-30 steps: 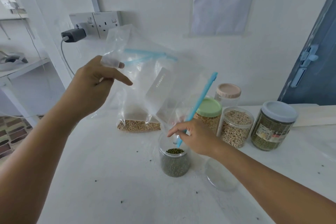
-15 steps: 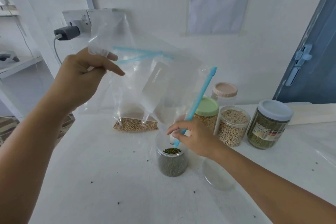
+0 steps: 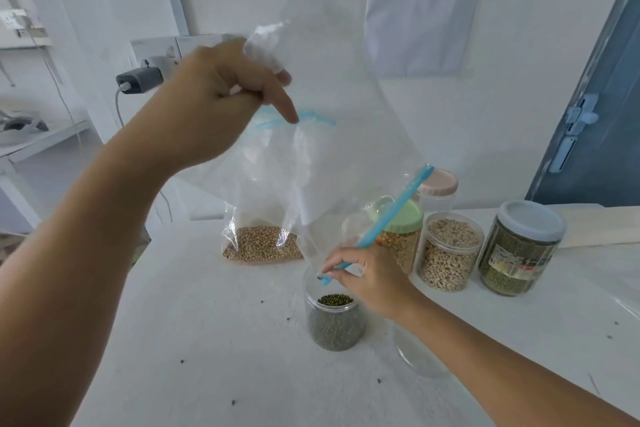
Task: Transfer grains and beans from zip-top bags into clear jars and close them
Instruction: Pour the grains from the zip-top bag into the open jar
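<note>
An empty clear zip-top bag (image 3: pixel 339 121) with a blue zip strip hangs upside down over an open clear jar (image 3: pixel 334 321) filled with green mung beans. My left hand (image 3: pixel 221 97) pinches the bag's raised bottom corner, up high. My right hand (image 3: pixel 363 276) pinches the blue zip end at the bag's mouth, just above the jar's rim. A second zip-top bag (image 3: pixel 261 243) holding tan beans stands behind, near the wall.
A clear lid (image 3: pixel 419 354) lies on the white table right of the open jar. Behind my right hand stand a green-lidded jar (image 3: pixel 401 239), a pink-lidded jar (image 3: pixel 438 189), an open jar of pale beans (image 3: pixel 448 253) and a grey-lidded jar (image 3: pixel 521 248). Stray beans dot the table.
My left hand has lifted the bag's bottom corner higher and toward the right, stretching the bag upright above the jar. My right hand stays at the jar's mouth.
</note>
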